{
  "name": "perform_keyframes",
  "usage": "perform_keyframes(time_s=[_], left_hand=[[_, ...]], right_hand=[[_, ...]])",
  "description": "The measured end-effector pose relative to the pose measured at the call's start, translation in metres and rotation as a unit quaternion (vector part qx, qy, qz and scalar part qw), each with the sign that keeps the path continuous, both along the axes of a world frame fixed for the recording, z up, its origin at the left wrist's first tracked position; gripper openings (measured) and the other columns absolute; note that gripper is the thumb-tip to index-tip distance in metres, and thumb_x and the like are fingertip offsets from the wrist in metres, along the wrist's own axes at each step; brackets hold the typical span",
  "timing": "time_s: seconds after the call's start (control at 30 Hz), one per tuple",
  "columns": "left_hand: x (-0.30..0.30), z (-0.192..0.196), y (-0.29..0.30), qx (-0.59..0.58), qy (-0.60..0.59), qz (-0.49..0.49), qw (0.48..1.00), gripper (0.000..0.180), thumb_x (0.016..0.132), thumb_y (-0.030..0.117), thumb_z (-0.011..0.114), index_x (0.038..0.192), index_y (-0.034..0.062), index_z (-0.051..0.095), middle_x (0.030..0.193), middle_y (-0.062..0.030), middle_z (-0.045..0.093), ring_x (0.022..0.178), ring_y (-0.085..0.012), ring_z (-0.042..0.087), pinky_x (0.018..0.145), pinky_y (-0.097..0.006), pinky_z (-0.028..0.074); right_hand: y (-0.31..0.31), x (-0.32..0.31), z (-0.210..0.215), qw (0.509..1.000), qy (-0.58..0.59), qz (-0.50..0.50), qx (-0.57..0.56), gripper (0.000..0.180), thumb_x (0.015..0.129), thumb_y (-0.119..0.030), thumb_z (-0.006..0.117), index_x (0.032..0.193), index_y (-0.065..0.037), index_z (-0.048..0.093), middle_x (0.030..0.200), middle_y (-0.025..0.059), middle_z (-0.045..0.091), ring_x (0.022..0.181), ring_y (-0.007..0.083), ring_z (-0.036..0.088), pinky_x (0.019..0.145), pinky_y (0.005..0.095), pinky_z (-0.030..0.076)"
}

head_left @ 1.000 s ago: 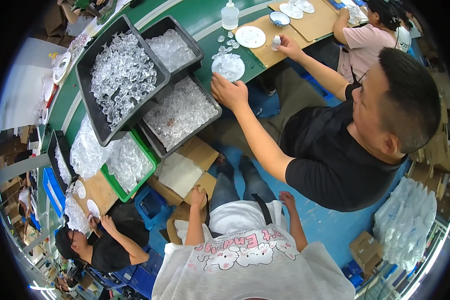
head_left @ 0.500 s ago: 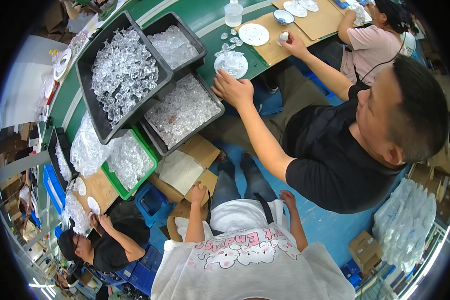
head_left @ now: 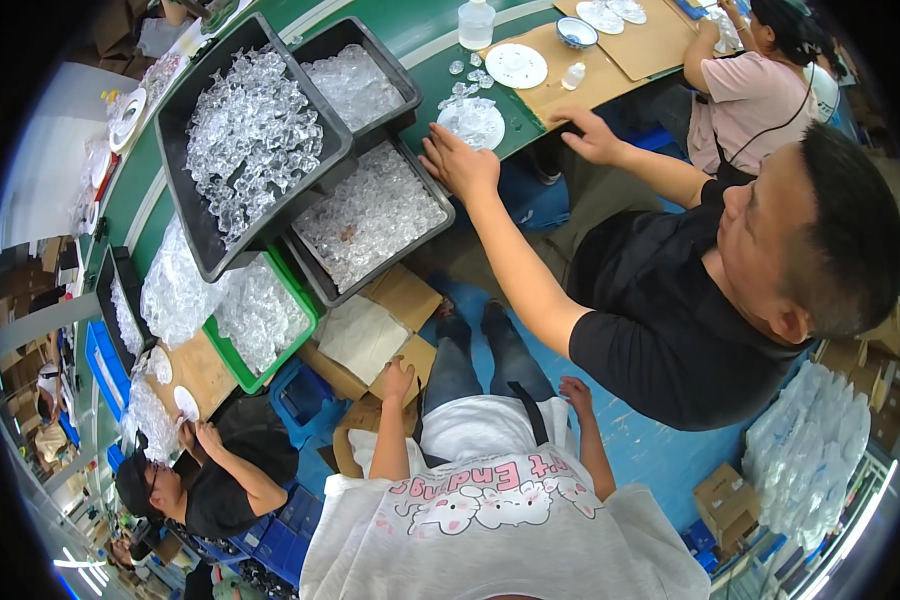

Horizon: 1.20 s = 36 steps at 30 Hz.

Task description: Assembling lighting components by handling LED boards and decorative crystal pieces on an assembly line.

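A: Which step do your hands show?

B: A pause, by judgement; your left hand, fingers loosely bent, hangs just beside the open cardboard carton; your right hand hangs at your right side, fingers part-curled; whether either closes on anything cannot be told; a reach forward would call for raising the left hand clear of the carton.

A: Which containers stand before you, and what fills them?

B: The large grey bin, tilted, overlaps its neighbours and holds clear faceted pieces; the smaller grey bin behind and the lower grey bin nearer you hold clear pieces too; the green tray, left of the carton, holds more; the carton shows a white sheet inside.
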<state>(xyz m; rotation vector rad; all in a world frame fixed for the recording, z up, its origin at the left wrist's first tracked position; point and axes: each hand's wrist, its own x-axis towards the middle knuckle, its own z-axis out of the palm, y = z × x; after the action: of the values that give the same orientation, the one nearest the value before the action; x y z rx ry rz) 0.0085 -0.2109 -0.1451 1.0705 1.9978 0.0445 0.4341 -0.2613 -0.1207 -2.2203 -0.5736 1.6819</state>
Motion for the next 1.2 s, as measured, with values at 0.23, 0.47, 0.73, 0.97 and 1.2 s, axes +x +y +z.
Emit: perform_keyframes(time_s=[0.23,0.47,0.73,0.97,1.2], left_hand=[[0.0006,-0.0001,0.0020,0.013,-0.006,0.013,1.000,0.042,0.071,0.022,0.059,0.110,0.0051,0.051,0.106,-0.0244,0.051,0.096,-0.0389,0.051,0.083,-0.041,0.043],[-0.0002,-0.0041,0.0006,0.022,-0.003,0.011,1.000,0.041,0.072,0.023,0.058,0.109,0.0065,0.052,0.106,-0.0231,0.051,0.096,-0.0383,0.051,0.083,-0.042,0.043],[-0.0028,-0.0064,-0.0009,0.007,0.001,0.005,1.000,0.041,0.072,0.024,0.058,0.110,0.0077,0.051,0.108,-0.0216,0.050,0.097,-0.0380,0.051,0.083,-0.042,0.043],[-0.0009,-0.0003,0.0009,0.011,-0.002,0.002,1.000,0.043,0.074,0.024,0.058,0.111,0.0058,0.049,0.103,-0.0253,0.051,0.095,-0.0389,0.051,0.082,-0.040,0.043],[-0.0002,-0.0011,-0.0012,0.007,0.003,0.001,1.000,0.042,0.073,0.024,0.058,0.111,0.0073,0.050,0.105,-0.0234,0.050,0.096,-0.0380,0.051,0.083,-0.041,0.043]], right_hand=[[-0.0011,0.0004,-0.0030,1.000,-0.004,0.005,-0.002,0.027,0.079,-0.027,0.053,0.102,-0.014,0.060,0.089,0.0028,0.063,0.078,0.0129,0.059,0.065,0.0273,0.044],[-0.0053,0.0003,-0.0039,1.000,0.006,-0.005,0.004,0.027,0.079,-0.026,0.053,0.102,-0.013,0.060,0.090,0.0039,0.063,0.078,0.0132,0.059,0.065,0.0270,0.044],[-0.0057,-0.0021,-0.0046,1.000,0.012,-0.007,0.009,0.027,0.080,-0.026,0.053,0.102,-0.012,0.060,0.090,0.0044,0.063,0.079,0.0137,0.059,0.066,0.0271,0.045],[-0.0077,-0.0033,-0.0062,1.000,0.006,-0.011,0.000,0.026,0.081,-0.024,0.052,0.103,-0.013,0.060,0.092,0.0046,0.062,0.079,0.0140,0.059,0.067,0.0270,0.045],[-0.0046,-0.0053,-0.0009,1.000,0.000,-0.010,-0.005,0.025,0.082,-0.024,0.051,0.103,-0.013,0.060,0.092,0.0045,0.062,0.080,0.0139,0.059,0.068,0.0275,0.045]])
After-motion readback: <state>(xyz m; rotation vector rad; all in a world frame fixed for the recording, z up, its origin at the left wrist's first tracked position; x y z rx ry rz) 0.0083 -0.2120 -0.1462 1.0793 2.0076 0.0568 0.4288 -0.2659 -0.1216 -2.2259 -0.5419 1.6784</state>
